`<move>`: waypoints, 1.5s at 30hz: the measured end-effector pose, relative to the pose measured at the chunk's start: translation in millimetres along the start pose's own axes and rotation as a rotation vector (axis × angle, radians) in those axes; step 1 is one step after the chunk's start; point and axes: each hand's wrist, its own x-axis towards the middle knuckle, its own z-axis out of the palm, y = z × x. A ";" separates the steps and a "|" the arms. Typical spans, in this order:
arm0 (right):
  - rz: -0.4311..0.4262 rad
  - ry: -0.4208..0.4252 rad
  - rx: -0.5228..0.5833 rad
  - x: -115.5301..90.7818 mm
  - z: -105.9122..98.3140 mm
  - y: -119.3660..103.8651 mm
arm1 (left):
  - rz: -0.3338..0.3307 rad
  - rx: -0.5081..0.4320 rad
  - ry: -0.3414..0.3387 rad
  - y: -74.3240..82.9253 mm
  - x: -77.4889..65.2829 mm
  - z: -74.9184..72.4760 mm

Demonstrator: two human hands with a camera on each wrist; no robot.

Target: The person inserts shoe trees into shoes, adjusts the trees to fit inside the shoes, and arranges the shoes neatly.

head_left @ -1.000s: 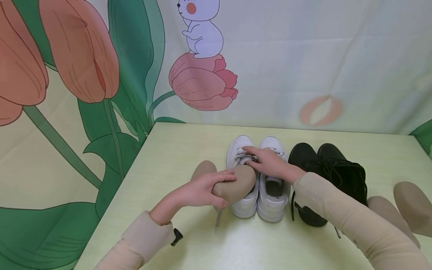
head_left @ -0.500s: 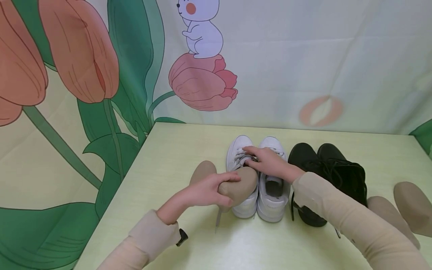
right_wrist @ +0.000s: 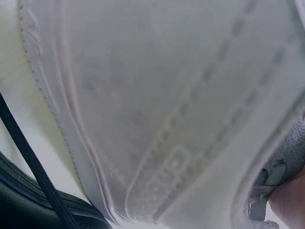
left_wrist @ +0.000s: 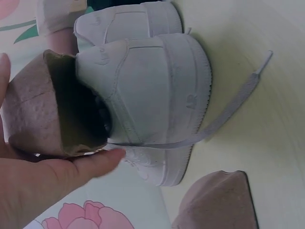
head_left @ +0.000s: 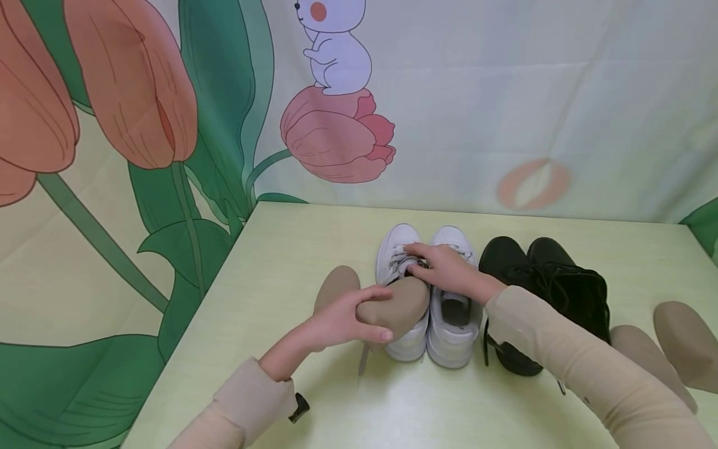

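One-handed in the head view, at centre: gripping a tan shoe form [head_left: 399, 305] just right of the left hand [head_left: 339, 321], clearly the nearer, angled lengthwise from lower left to upper right, over the leftmost white sneaker [head_left: 392, 262]. Just above, pinching its tongue [head_left: 405, 268] with the right hand [head_left: 449, 271]. In the left wrist view, seen at left, hollow toward the right, just beside that sneaker; impossible to tell if touching. In the right wrist view, mostly blocked by the rightmost white sneaker [right_wrist: 133, 105].

Both sleeves [head_left: 589, 362] are beige, with broad cuffs [head_left: 252, 391].
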 end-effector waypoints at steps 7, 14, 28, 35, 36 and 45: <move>0.002 -0.009 0.004 0.4 0.4 0.3 | 0.004 -0.019 -0.033 -7.9 -1.0 -1.7; 0.066 -0.008 0.025 0.8 -0.4 -5.1 | -0.023 0.051 -0.058 -5.1 0.3 0.1; 0.043 -0.043 0.043 2.5 -4.5 -0.5 | -0.106 0.124 0.088 13.3 0.7 14.5; 0.044 -0.103 0.054 2.6 -8.8 -0.6 | -0.146 0.157 0.148 16.3 3.6 23.7; 0.044 -0.107 0.059 2.6 -9.0 -0.7 | -0.151 0.162 0.157 17.1 4.0 25.2; -0.048 -0.103 0.021 1.9 -9.0 -7.5 | -0.160 0.216 0.235 20.3 4.0 34.6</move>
